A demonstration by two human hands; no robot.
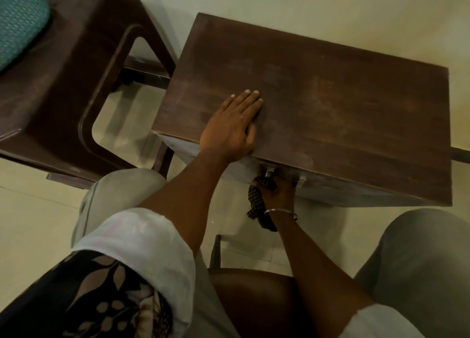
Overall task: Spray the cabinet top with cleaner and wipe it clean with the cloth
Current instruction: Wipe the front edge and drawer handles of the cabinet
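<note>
A small dark wooden cabinet (330, 103) stands in front of me, its top dull and smeared. My left hand (232, 124) lies flat on the near left part of the top with straight fingers. My right hand (276, 189) is below the front edge, against the cabinet's face beside a metal handle (270, 173). It grips a dark patterned cloth (256, 205), which hangs down by my wrist. No spray bottle is in view.
A brown plastic chair (63, 83) stands to the left, with a teal cushion (20, 19) on it. My knees are near the bottom corners, over the brown seat (254, 302) I sit on. Pale tiled floor (318, 9) surrounds the cabinet.
</note>
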